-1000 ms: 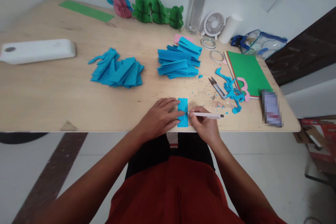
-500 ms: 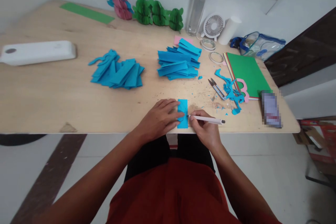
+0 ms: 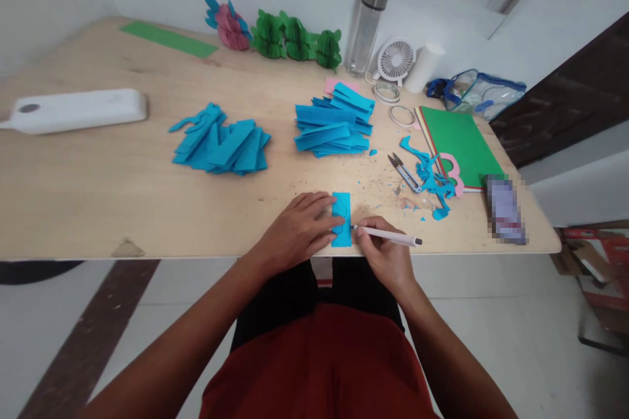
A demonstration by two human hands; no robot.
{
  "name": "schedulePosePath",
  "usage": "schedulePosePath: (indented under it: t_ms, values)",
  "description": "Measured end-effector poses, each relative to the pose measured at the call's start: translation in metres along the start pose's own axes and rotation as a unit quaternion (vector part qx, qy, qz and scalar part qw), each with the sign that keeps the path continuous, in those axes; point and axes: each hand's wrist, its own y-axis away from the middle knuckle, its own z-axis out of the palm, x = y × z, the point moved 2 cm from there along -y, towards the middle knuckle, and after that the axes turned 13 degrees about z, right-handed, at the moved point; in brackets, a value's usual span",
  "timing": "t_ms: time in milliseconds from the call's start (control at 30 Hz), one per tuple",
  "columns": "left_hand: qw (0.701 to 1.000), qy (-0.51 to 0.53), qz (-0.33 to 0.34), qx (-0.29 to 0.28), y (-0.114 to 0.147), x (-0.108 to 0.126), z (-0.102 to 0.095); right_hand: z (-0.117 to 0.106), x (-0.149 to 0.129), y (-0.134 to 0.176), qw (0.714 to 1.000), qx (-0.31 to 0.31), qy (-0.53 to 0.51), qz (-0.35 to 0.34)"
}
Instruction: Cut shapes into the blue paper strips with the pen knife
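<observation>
Near the table's front edge lies a small blue paper strip [image 3: 346, 236] with curved pen lines on it. My left hand [image 3: 301, 226] rests flat from the left, its fingers spread and their tips pressing on the strip. A smaller cut blue piece may lie beneath those fingertips; I cannot tell. In my right hand [image 3: 388, 258] is a white pen [image 3: 390, 236], gripped near its point. The pen's tip is beside the strip's right edge. Farther back sit one pile of folded blue paper strips [image 3: 334, 124] and another blue paper pile [image 3: 226, 147] to its left.
Thread snips [image 3: 403, 172] and blue paper scraps [image 3: 435, 184] lie to the right, by green paper sheets [image 3: 462, 144] and a phone [image 3: 506, 209]. Tape rolls [image 3: 401, 116], a fan [image 3: 396, 61], a glass bottle [image 3: 363, 33] and green paper shapes [image 3: 297, 39] stand behind.
The view has tilted up slightly, so everything sits lower in the picture. The pen tip has shifted a little down along the strip's right edge. My left hand stays on the paper.
</observation>
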Motion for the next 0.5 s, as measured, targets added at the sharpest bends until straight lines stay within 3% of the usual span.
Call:
schedulePosePath:
  t_ms: [500]
  values:
    - [1.0,0.001,-0.003,0.001,-0.0018,0.0014,-0.0025,-0.0001,0.0012,0.0084,1.0,0.013,0.004,0.003]
